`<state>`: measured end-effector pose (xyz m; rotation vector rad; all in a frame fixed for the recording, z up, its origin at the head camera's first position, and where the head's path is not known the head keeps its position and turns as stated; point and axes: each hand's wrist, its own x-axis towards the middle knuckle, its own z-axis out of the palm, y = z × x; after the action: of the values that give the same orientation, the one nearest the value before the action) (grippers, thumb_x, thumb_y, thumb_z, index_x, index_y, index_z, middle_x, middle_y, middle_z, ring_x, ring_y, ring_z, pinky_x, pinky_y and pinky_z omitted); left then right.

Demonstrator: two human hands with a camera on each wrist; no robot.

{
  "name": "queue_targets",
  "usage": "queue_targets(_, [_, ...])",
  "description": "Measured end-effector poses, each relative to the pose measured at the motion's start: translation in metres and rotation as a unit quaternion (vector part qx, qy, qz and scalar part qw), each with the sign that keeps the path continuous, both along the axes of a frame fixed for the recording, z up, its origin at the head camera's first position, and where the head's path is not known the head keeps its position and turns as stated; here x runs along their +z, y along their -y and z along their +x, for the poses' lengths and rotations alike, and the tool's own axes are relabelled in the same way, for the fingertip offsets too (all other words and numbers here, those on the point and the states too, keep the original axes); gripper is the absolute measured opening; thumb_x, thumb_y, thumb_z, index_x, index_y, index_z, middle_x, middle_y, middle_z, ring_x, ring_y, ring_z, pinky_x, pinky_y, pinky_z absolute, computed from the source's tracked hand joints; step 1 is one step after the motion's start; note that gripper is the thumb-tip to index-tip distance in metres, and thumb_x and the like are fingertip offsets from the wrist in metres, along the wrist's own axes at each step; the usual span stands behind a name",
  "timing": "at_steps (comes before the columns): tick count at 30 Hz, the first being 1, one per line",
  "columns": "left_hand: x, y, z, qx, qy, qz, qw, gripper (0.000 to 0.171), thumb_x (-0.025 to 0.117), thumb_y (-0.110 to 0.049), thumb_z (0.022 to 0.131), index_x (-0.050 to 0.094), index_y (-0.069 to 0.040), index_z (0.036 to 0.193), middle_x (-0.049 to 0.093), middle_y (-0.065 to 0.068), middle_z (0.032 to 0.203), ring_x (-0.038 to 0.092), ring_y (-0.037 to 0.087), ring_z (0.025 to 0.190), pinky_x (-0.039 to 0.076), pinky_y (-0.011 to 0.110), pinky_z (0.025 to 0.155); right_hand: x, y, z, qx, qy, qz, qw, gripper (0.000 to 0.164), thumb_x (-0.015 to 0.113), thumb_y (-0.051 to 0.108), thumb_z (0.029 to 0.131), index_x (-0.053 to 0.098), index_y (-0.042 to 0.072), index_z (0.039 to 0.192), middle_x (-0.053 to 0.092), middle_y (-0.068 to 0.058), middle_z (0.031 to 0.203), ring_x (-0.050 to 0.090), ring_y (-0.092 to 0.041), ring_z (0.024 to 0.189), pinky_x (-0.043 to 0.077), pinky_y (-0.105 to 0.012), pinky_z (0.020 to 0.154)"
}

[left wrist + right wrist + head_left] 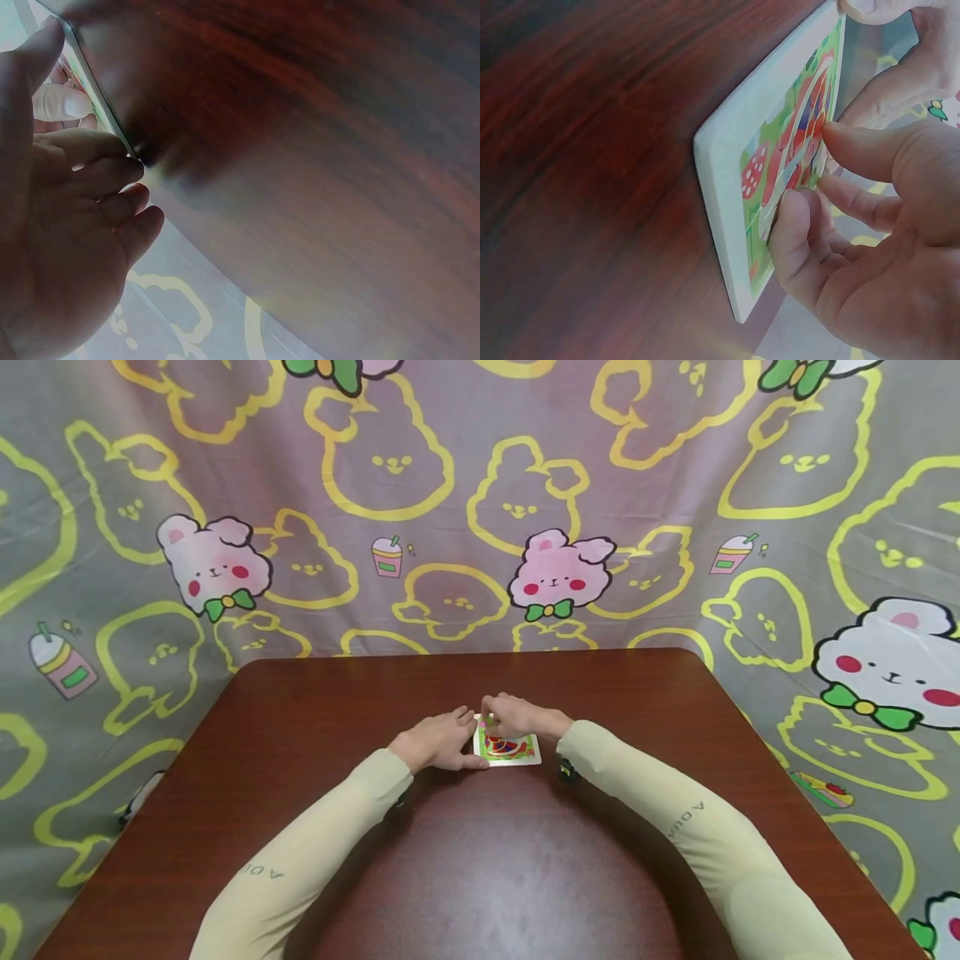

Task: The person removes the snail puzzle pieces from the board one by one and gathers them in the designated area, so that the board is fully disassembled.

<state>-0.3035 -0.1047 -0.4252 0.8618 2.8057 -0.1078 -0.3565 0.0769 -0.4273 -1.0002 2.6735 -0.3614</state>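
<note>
A flat square jigsaw puzzle with a white border lies on the table, its picture red, green and blue. Against its left side rests my left hand, the thumb at the near corner and the other fingers toward the far corner. In the left wrist view this hand touches the board's edge. My right hand is over the far part of the puzzle and covers some of the picture. The right wrist view has its bent fingers touching the picture surface; whether they pinch a piece is hidden.
The brown wooden table has rounded far corners. A grey curtain with yellow outlines and cartoon rabbits hangs behind it and along both sides. Dark wrist devices sit under the sleeves.
</note>
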Motion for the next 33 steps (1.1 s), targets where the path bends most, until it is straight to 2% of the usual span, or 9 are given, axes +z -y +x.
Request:
queue_targets(13, [-0.0008, 0.0004, -0.0013, 0.003, 0.004, -0.006, 1.0000, 0.095, 0.051, -0.073, 0.087, 0.033, -0.008, 0.153, 0.032, 0.016, 0.159, 0.026, 0.030, 0.150, 0.036, 0.047, 0.116, 0.0001, 0.0006, 0.0004, -0.002, -0.009, -0.006, 1.000, 0.026, 0.066, 0.019, 0.093, 0.054, 0.007, 0.113, 0.058, -0.012, 0.102, 0.053, -0.024, 0.096, 0.048, -0.037, 0.079])
queue_targets(23, [-0.0026, 0.0010, -0.0027, -0.001, -0.006, -0.013, 0.9999, 0.095, 0.049, -0.075, 0.086, 0.036, -0.007, 0.152, 0.033, 0.017, 0.158, 0.028, 0.030, 0.149, 0.037, 0.045, 0.116, 0.0012, 0.0006, -0.0001, -0.010, 0.005, -0.032, 0.999, 0.033, 0.067, 0.018, 0.093, 0.048, 0.005, 0.117, 0.056, -0.012, 0.106, 0.050, -0.023, 0.095, 0.047, -0.035, 0.079])
queue_targets(30, [-0.0019, 0.0008, -0.0012, -0.007, -0.012, -0.012, 0.9998, 0.094, 0.050, -0.074, 0.087, 0.038, -0.006, 0.150, 0.035, 0.018, 0.157, 0.030, 0.031, 0.148, 0.037, 0.045, 0.116, 0.0002, -0.0007, -0.0015, -0.010, 0.010, -0.056, 0.998, 0.030, 0.068, 0.010, 0.089, 0.049, 0.005, 0.112, 0.057, -0.009, 0.093, 0.053, -0.019, 0.081, 0.045, -0.029, 0.070])
queue_targets(33, [-0.0015, 0.0011, -0.0007, -0.006, -0.009, -0.012, 0.9999, 0.094, 0.050, -0.074, 0.087, 0.037, -0.007, 0.151, 0.034, 0.018, 0.158, 0.029, 0.031, 0.148, 0.038, 0.046, 0.115, 0.0019, -0.0012, -0.0021, -0.013, 0.013, -0.064, 0.998, 0.024, 0.066, 0.011, 0.092, 0.050, 0.007, 0.109, 0.059, -0.008, 0.091, 0.055, -0.018, 0.076, 0.046, -0.028, 0.067])
